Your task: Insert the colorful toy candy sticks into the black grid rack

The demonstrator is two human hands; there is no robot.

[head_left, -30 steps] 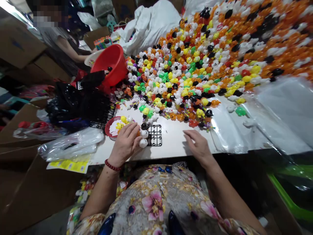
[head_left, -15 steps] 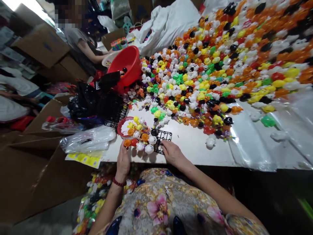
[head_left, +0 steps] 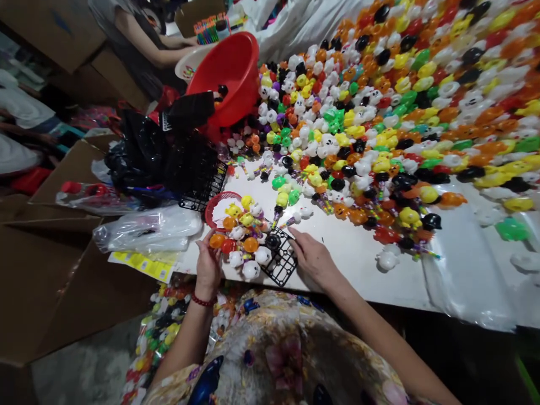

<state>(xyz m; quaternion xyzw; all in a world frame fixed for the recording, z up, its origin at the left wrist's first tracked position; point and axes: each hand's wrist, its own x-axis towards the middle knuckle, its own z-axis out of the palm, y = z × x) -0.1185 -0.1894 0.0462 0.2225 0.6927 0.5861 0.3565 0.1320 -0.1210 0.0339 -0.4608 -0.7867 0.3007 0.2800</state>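
A black plastic grid rack (head_left: 282, 265) lies at the table's front edge, its right part bare. Over its left part stands a cluster of small toy heads (head_left: 238, 232) in yellow, orange, red, white and black, some with colourful sticks below. My left hand (head_left: 209, 263), with a red bead bracelet, curls its fingers against the cluster's left side, by an orange head. What those fingers grip is partly hidden behind the toys. My right hand (head_left: 314, 256) is closed at the rack's right edge, fingertips on its upper right corner. Behind the cluster sits a round red basket (head_left: 213, 203).
A huge heap of toy heads (head_left: 379, 129) covers the table's back and right. Clear plastic bags (head_left: 459, 264) lie at right, more bags (head_left: 147, 228) at left. A red basin (head_left: 236, 73) stands at the back near a co-worker's arm (head_left: 139, 36). Cardboard boxes (head_left: 37, 270) fill the left.
The view has tipped down and come closer. More of the rack shows, and its right part now reaches nearer to me. My right fingers have shifted from over the grid to its edge.
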